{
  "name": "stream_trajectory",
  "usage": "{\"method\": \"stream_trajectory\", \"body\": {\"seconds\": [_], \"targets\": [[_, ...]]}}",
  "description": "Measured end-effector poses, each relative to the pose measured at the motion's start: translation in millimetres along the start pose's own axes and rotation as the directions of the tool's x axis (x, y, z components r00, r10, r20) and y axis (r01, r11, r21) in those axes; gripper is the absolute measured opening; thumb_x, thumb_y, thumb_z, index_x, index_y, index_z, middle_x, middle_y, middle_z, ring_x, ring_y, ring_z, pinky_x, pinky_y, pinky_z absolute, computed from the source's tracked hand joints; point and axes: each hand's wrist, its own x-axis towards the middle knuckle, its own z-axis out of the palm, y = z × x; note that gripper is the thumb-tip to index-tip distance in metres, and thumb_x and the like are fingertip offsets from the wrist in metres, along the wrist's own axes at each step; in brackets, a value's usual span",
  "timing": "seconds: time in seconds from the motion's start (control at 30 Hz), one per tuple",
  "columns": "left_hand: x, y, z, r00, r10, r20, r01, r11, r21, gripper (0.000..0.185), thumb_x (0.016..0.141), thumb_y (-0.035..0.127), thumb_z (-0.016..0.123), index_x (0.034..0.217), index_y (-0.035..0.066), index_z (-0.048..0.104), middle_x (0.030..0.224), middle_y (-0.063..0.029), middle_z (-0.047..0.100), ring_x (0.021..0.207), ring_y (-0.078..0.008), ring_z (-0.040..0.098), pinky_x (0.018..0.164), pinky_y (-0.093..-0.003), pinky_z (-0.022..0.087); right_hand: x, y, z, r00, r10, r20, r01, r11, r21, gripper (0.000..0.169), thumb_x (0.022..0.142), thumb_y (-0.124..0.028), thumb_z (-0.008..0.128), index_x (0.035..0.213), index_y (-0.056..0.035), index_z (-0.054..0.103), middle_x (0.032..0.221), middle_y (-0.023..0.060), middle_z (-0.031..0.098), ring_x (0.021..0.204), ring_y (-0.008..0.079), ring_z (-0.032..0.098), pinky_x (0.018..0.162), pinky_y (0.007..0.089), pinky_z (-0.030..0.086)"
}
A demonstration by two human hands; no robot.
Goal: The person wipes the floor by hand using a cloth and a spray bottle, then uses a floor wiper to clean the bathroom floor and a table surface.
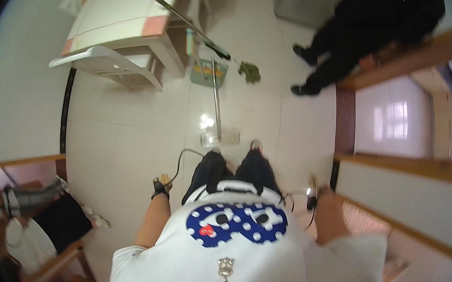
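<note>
My left hand (pixel 164 181) hangs low at my left side, with a black strap at the wrist and its fingers a little apart. It appears to hold nothing. On the other side, my right hand (pixel 315 188) is blurred beside my hip, near a cable, and its grip cannot be made out. Before my feet, a metal pole (pixel 216 101) reaches from a pale flat head (pixel 220 139) to a green dustpan (pixel 209 74). The dustpan has a teal-ended handle (pixel 190 43). Beside it on the floor lies a crumpled green cloth-like piece (pixel 250 72).
A long-handled tool (pixel 182 19) slants between the white table (pixel 113 19) and the floor. A white chair (pixel 112 64) stands at the table. A person in dark clothes (pixel 350 42) is at upper right, near a wood-framed opening (pixel 345 118). Clothes (pixel 63 222) hang over furniture at lower left.
</note>
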Motion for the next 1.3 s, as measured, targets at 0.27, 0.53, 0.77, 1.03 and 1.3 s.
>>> {"method": "stream_trajectory", "body": {"seconds": [0.27,0.53,0.77,1.03,1.3], "targets": [[6,-10,42,0.999,0.045,0.005,-0.045,0.998,0.055,0.025,0.084,0.021,0.044,0.103,0.014,0.059,0.103,-0.0039,0.058,0.104,-0.0205,0.052,0.081,-0.0467,0.041,-107,-462,141,0.391,-0.838,0.380,0.917,0.321,-0.236,0.033,0.086,-0.031,0.042,0.104,-0.0077,0.057,0.100,0.0128,0.061,0.090,0.0261,0.056,0.075,0.0377,0.042],[-9,-39,80,0.995,0.096,0.013,-0.097,0.993,0.061,0.025,0.083,0.022,0.046,0.104,0.014,0.058,0.108,-0.0048,0.057,0.106,-0.0204,0.051,0.082,-0.0437,0.041,-264,-583,234,-0.177,-0.780,0.600,0.970,-0.242,-0.029,0.032,0.085,-0.027,0.042,0.105,-0.0063,0.058,0.103,0.0146,0.060,0.094,0.0280,0.056,0.079,0.0385,0.043],[-16,-63,126,0.994,0.073,-0.080,-0.073,0.997,0.004,0.026,0.082,0.023,0.048,0.105,0.014,0.058,0.112,-0.0056,0.057,0.108,-0.0203,0.051,0.084,-0.0411,0.042,-201,-596,256,-0.178,-0.777,0.604,0.966,-0.256,-0.044,0.032,0.085,-0.023,0.043,0.107,-0.0051,0.058,0.106,0.0162,0.060,0.098,0.0298,0.056,0.083,0.0392,0.044],[72,-17,130,0.843,0.258,-0.472,-0.198,0.965,0.173,0.011,0.077,0.017,0.054,0.083,0.013,0.061,0.117,-0.0056,0.057,0.113,-0.0210,0.050,0.079,-0.0491,0.043,118,-350,61,0.879,-0.447,0.163,0.402,0.516,-0.756,0.038,0.084,-0.017,0.043,0.120,-0.0089,0.051,0.101,0.0174,0.061,0.094,0.0309,0.058,0.081,0.0391,0.047],[98,-75,171,0.650,0.558,-0.516,0.307,0.428,0.850,0.034,0.086,0.022,0.043,0.116,0.009,0.052,0.127,-0.0027,0.050,0.119,-0.0184,0.044,0.091,-0.0408,0.036,-51,-539,103,0.508,-0.651,0.564,0.650,0.720,0.245,0.046,0.088,-0.017,0.047,0.132,-0.0110,0.040,0.070,0.0087,0.060,0.057,0.0148,0.059,0.053,0.0263,0.047]]}}
